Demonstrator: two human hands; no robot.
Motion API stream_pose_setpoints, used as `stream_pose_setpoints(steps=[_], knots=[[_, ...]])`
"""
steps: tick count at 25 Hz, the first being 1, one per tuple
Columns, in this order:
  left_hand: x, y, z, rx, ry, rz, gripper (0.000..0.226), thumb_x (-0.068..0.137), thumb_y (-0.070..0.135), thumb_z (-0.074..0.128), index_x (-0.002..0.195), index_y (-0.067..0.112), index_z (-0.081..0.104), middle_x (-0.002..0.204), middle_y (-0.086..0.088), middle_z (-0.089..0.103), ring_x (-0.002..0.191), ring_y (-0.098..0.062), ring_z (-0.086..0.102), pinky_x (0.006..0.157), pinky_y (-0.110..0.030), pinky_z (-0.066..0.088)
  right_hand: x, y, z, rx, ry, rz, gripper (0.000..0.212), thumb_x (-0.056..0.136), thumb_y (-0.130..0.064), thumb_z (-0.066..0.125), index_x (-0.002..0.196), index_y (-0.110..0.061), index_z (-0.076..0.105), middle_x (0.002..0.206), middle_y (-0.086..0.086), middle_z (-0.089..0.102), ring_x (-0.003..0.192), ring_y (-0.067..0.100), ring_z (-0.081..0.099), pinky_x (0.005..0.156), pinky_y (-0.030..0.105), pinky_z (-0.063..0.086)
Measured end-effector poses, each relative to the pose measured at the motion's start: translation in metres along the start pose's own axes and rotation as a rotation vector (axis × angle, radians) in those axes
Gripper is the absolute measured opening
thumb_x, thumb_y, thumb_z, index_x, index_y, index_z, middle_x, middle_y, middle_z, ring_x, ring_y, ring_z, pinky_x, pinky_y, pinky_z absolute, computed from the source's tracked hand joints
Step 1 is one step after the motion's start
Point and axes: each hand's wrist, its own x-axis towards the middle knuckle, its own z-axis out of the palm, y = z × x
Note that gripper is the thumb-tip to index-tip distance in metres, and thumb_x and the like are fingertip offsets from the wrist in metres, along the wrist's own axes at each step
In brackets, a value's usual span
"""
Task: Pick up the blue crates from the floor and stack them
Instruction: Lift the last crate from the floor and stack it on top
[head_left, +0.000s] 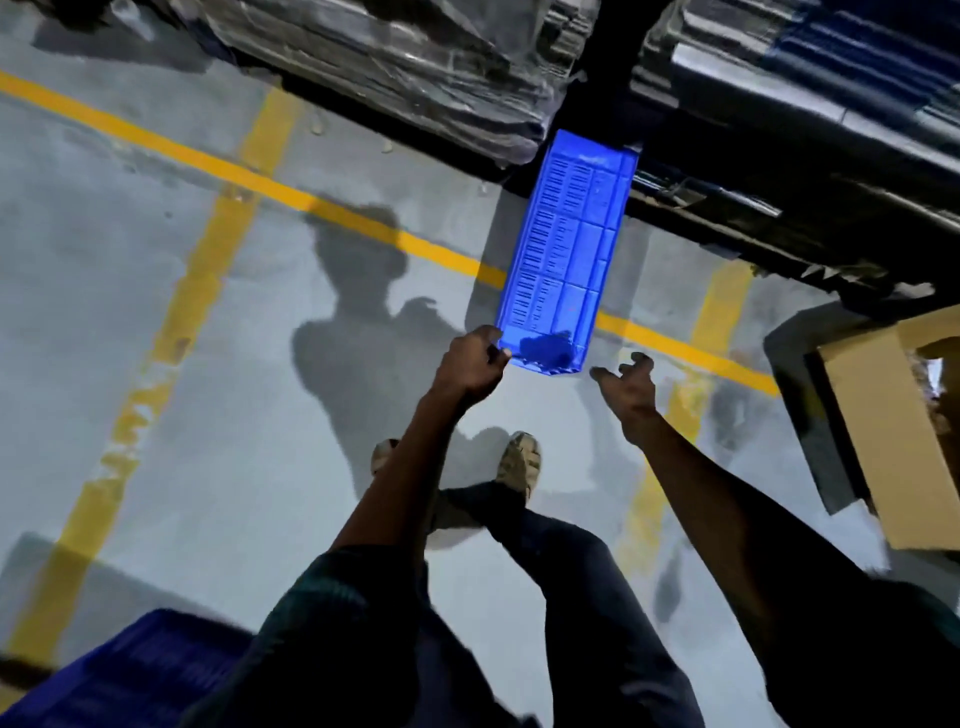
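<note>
One grey concrete floor (156, 364), yellow lane lines (208, 161) crossing it, shadow of the person at centre.
Two shrink-wrapped pallet loads along the top edge: left load (395, 67), right load (810, 104), dark gap btwn them.
One cardboard box (883, 441), right edge, flaps open, partly out of frame.
One dark blue crate (130, 675), bottom-left corner, partly cut off, in shade.
One bright blue crate (566, 249), centre, turned on edge w/ slotted base facing camera, far end in the gap btwn the loads, near end at the hands.
Left hand (470, 364): fingers curled shut on the crate's near-left corner.
Right hand (626, 384): fingers spread, empty, just beside the near-right corner, not touching.
Two shoes (519, 460) on the floor below the hands.
</note>
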Motion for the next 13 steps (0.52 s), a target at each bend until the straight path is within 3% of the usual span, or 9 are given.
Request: stream_pose_setpoints(steps=[3, 6, 8, 10, 13], knots=[[0.097, -0.04, 0.054, 0.028, -0.028, -0.013, 0.042, 0.092, 0.03, 0.056, 0.127, 0.008, 0.059, 0.118, -0.017, 0.069, 0.112, -0.034, 0.063, 0.088, -0.034, 0.048, 0.092, 0.025, 0.045, 0.064, -0.027, 0.05, 0.083, 0.085, -0.025, 0.073, 0.149, -0.007, 0.024, 0.15, 0.017, 0.04, 0.133, 0.032, 0.046, 0.099, 0.033, 0.039], [0.165, -0.087, 0.103, 0.049, -0.038, -0.007, 0.065, 0.083, 0.046, 0.044, 0.127, -0.002, 0.054, 0.118, -0.026, 0.064, 0.111, -0.042, 0.061, 0.086, -0.042, 0.049, 0.161, 0.05, 0.086, 0.193, -0.052, 0.146, 0.08, 0.088, -0.027, 0.071, 0.15, -0.005, 0.026, 0.151, 0.017, 0.04, 0.131, 0.031, 0.048, 0.095, 0.032, 0.04], [0.189, -0.11, 0.128, 0.025, -0.096, -0.056, 0.072, 0.082, 0.049, 0.044, 0.127, -0.007, 0.051, 0.12, -0.031, 0.06, 0.11, -0.045, 0.06, 0.085, -0.044, 0.048, 0.188, 0.063, 0.101, 0.291, -0.063, 0.186, 0.056, 0.089, -0.028, 0.069, 0.135, -0.004, 0.047, 0.135, 0.014, 0.055, 0.11, 0.026, 0.056, 0.087, 0.035, 0.044], [0.197, -0.119, 0.138, -0.092, -0.096, -0.152, 0.076, 0.082, 0.053, 0.059, 0.13, -0.005, 0.049, 0.124, -0.028, 0.06, 0.113, -0.042, 0.06, 0.083, -0.042, 0.05, 0.198, 0.065, 0.106, 0.328, -0.071, 0.213, 0.026, 0.091, -0.033, 0.066, 0.105, -0.012, 0.059, 0.114, 0.009, 0.06, 0.097, 0.022, 0.052, 0.083, 0.043, 0.048], [0.192, -0.124, 0.134, -0.327, -0.012, -0.295, 0.079, 0.074, 0.049, 0.077, 0.133, 0.008, 0.045, 0.129, -0.017, 0.06, 0.115, -0.036, 0.06, 0.083, -0.044, 0.055, 0.195, 0.059, 0.11, 0.269, -0.142, 0.204, 0.028, 0.093, -0.041, 0.061, 0.09, -0.014, 0.055, 0.107, 0.012, 0.059, 0.094, 0.025, 0.055, 0.079, 0.044, 0.049]])
